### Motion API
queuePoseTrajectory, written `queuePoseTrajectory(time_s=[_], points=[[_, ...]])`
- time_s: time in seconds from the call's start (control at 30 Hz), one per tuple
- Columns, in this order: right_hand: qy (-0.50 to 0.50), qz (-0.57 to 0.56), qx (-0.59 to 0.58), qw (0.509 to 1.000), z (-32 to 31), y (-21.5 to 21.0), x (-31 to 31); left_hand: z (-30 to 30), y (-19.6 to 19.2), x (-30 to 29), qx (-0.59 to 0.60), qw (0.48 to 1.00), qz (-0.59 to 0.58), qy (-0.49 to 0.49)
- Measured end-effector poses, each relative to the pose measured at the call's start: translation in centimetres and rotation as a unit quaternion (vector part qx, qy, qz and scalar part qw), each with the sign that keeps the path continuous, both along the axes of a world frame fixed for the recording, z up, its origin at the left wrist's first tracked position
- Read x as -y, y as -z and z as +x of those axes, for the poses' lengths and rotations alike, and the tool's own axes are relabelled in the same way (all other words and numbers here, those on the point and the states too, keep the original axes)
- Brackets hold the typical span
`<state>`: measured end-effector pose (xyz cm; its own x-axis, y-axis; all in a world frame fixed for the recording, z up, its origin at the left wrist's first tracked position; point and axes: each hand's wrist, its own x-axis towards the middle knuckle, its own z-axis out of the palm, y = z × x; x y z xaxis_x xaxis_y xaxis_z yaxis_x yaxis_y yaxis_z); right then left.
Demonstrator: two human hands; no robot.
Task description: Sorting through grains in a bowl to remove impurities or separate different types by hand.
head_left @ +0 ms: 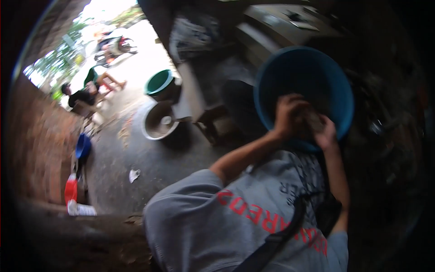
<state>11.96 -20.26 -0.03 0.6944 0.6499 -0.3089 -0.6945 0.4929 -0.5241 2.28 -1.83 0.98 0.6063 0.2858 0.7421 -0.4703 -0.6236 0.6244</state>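
A large blue tub [266, 97] stands in front of me, its inside dark. Over its near side my two hands meet. My left hand [289, 113] has its fingers curled onto a brown lump [312, 119], blurred, whose kind I cannot make out. From the other side my right hand [327, 134] grips the same lump, thumb up against it. What lies at the bottom of the tub is too dark to tell.
Left of the tub are a low wooden bench [192, 93], a green basin [158, 83] and a round silver pan [149, 122] with a raised centre. A blue bowl [83, 146] is by the brick wall [43, 140]. Outside, a person [82, 96] sits near a motorbike [113, 47].
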Motion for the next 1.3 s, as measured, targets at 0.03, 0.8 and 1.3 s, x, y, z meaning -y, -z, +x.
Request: queuePoseTrajectory(time_s=[0.03, 0.8, 1.3], points=[[-0.038, 0.061, 0.055, 0.996, 2.2, 2.6, 1.4, 0.7, -1.1, 0.2, 0.021, 0.997, 0.071, -0.010], [-0.016, -0.037, 0.025, 0.999, -1.1, -0.1, -1.7, -0.6, -0.1, -0.7, -0.062, 0.993, 0.100, -0.008], [-0.010, -0.117, 0.026, 0.993, -1.6, -2.2, -0.1, 0.3, 0.3, 1.1, -0.074, 0.996, 0.043, 0.017]])
